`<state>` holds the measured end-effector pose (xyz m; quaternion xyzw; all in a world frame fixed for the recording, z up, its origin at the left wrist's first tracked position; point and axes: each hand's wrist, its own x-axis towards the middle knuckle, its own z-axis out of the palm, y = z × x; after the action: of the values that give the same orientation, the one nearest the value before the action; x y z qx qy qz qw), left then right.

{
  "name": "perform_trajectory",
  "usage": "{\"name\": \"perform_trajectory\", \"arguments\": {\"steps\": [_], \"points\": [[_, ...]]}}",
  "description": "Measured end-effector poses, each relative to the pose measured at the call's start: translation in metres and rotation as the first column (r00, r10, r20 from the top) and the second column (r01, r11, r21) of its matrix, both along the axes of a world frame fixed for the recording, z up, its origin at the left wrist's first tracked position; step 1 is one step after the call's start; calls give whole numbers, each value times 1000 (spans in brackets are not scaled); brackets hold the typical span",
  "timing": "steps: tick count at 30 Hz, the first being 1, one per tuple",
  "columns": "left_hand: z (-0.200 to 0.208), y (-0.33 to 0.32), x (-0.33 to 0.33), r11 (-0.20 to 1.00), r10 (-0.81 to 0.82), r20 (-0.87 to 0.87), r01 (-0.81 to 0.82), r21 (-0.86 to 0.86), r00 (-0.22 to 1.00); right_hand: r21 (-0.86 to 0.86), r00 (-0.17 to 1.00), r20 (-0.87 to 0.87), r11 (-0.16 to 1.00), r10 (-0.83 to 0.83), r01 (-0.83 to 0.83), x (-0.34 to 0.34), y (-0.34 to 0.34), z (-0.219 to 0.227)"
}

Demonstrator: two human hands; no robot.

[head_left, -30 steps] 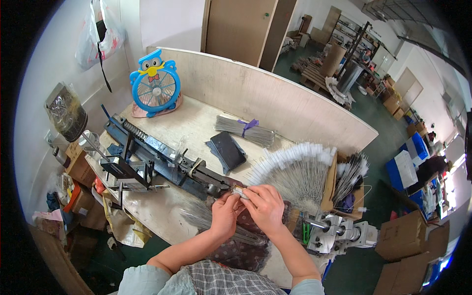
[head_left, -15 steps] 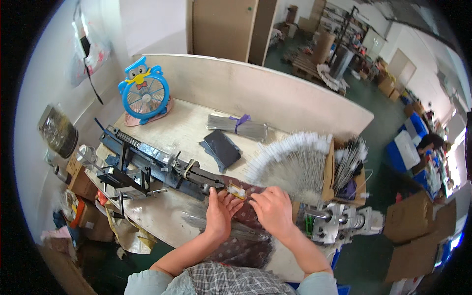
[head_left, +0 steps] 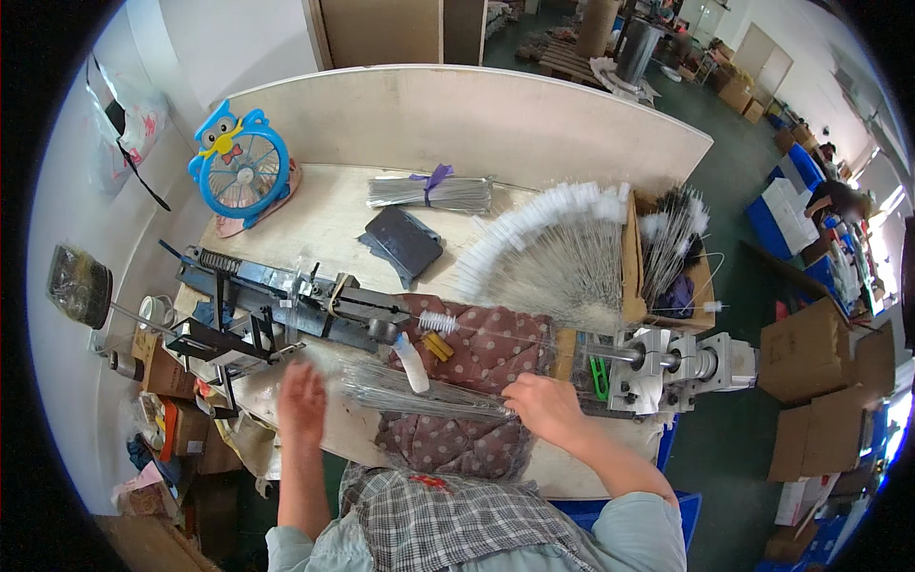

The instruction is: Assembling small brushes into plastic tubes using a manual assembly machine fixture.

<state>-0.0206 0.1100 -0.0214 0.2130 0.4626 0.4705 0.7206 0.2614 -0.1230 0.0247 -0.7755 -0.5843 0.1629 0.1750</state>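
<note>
Where the thin wires (head_left: 419, 393) end, the right hand (head_left: 547, 405) touches them.

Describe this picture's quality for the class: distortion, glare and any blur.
Head view: the white partition bows along its top edge, with black filling the corners; head view: glare whitens patches near the right rim; head view: the left hand looks slightly smeared, the right hand crisper.

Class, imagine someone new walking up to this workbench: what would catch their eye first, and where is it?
Most likely the bright blue, animal-faced fan at the back left of the table. Next, perhaps, the broad arc of white-tipped wires spread right of centre, beside a cardboard box. Nearer the person, the right hand is at the right end of a grey wire bundle lying across a brown dotted cloth.
</note>
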Motion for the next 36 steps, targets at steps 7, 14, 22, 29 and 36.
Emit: {"name": "perform_trajectory", "arguments": {"steps": [7,14,22,29,36], "points": [[-47,108,-187,876,482,-242,-468,116,842,-37,997,62,998,51,-48,3,-1,4],[-70,68,-124,865,498,-133,-482,139,857,-204,998,22,977,-67,70,5,-7,4],[13,-47,74,892,-448,116,452,-8,886,-124,998,69,992,-9,17,4,-9,0],[88,-84,145,773,-487,367,587,-241,793,-25,983,103,987,-153,156,-5,-6,6],[111,-61,77,763,-525,408,625,-165,747,-95,901,434,994,-11,58,15,-16,66]]}}
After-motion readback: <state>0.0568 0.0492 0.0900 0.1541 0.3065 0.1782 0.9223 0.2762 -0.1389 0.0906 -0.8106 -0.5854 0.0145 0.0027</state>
